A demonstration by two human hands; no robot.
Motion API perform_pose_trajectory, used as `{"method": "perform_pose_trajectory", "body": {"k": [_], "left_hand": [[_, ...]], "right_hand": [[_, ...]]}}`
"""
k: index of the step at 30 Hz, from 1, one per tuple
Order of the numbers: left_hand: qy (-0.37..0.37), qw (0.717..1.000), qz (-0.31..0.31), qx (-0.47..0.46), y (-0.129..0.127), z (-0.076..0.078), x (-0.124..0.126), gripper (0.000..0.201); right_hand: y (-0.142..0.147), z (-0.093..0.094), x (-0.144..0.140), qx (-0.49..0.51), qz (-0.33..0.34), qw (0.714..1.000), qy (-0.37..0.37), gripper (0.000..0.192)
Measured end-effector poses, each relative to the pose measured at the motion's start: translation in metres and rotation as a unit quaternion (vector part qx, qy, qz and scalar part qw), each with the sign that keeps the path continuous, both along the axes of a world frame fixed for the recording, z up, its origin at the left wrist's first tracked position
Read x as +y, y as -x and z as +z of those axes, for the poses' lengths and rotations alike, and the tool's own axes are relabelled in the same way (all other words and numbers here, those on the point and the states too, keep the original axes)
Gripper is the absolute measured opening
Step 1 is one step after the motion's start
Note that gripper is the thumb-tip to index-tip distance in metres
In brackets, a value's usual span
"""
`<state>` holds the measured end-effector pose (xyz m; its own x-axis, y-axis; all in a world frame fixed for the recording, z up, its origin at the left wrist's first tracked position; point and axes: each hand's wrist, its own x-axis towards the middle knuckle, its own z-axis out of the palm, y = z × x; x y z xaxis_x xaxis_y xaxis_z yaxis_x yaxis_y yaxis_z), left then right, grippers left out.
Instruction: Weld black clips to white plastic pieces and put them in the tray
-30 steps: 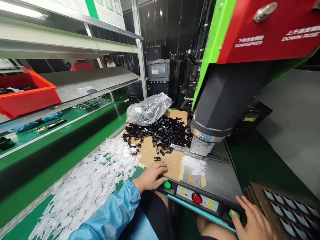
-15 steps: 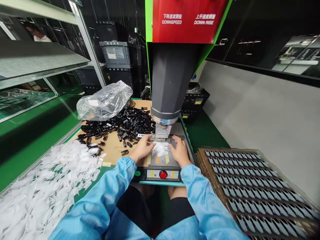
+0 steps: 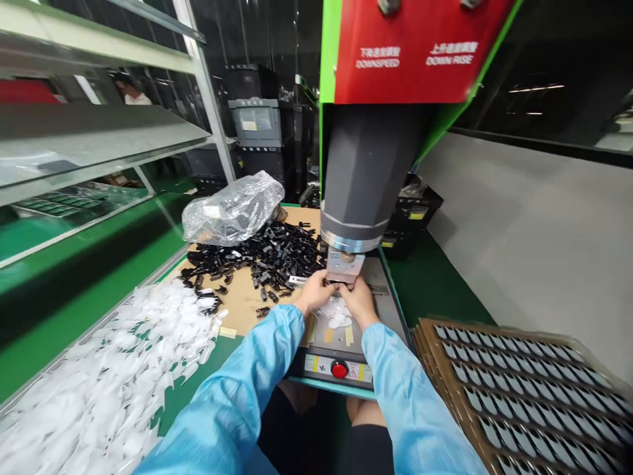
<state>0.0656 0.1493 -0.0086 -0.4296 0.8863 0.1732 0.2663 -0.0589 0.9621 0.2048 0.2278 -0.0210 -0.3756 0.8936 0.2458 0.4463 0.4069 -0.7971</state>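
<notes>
My left hand point(image 3: 315, 292) and my right hand point(image 3: 359, 302) meet just below the metal block point(image 3: 344, 265) on the machine's head. The fingers of both are pinched close together at the fixture; whatever lies between them is too small and covered to name. Several white plastic pieces point(image 3: 339, 313) lie on the grey machine base point(image 3: 383, 323), just below my hands. Over them hangs the dark grey machine head point(image 3: 368, 171) with its red panel point(image 3: 410, 59). A red button point(image 3: 339, 369) sits on the front of the base.
Many white pieces point(image 3: 109, 369) are spread at left, with a pile of black clips point(image 3: 277, 257) on cardboard behind. A clear plastic bag point(image 3: 235, 208) rests there. Stacked trays of grey parts point(image 3: 534, 389) stand at right. Crates point(image 3: 260, 124) and a person point(image 3: 132, 92) are farther back.
My hands have come together under the metal block; before, they were apart on either side of the white pieces. The view has shifted left, so the scene appears farther right.
</notes>
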Motion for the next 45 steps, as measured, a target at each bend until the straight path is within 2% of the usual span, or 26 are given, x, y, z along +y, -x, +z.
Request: {"method": "perform_pose_trajectory", "body": {"k": [2, 5, 8, 12, 16, 19, 27, 40, 45], "left_hand": [[0.0, 1.0, 0.008, -0.018, -0.006, 0.002, -0.008, 0.034], [0.002, 0.998, 0.019, -0.055, -0.022, -0.005, -0.035, 0.043], [-0.009, 0.985, -0.011, -0.173, -0.043, -0.023, -0.072, 0.058], [-0.031, 0.953, -0.038, -0.299, -0.07, -0.044, -0.115, 0.066], [-0.021, 0.937, -0.068, -0.343, -0.095, -0.046, -0.148, 0.062], [-0.013, 0.936, -0.066, -0.344, -0.102, -0.043, -0.166, 0.058], [-0.002, 0.929, -0.103, -0.356, -0.105, -0.049, -0.178, 0.046], [-0.011, 0.927, -0.117, -0.356, -0.105, -0.053, -0.179, 0.041], [-0.007, 0.922, -0.105, -0.372, -0.104, -0.046, -0.18, 0.039]], "right_hand": [[-0.003, -0.002, -0.002, 0.05, 0.004, 0.999, 0.019, 0.037], [-0.02, -0.013, -0.019, 0.165, 0.027, 0.984, 0.055, 0.044], [-0.046, -0.032, -0.052, 0.251, 0.037, 0.961, 0.112, 0.049], [-0.074, -0.055, -0.107, 0.284, 0.028, 0.945, 0.159, 0.041], [-0.089, -0.049, -0.157, 0.281, 0.027, 0.946, 0.157, 0.035], [-0.092, -0.037, -0.179, 0.284, 0.039, 0.945, 0.159, 0.032], [-0.1, -0.029, -0.199, 0.299, 0.024, 0.935, 0.189, 0.032], [-0.104, -0.028, -0.204, 0.294, 0.038, 0.936, 0.188, 0.029], [-0.105, -0.028, -0.206, 0.322, 0.023, 0.926, 0.198, 0.033]]}}
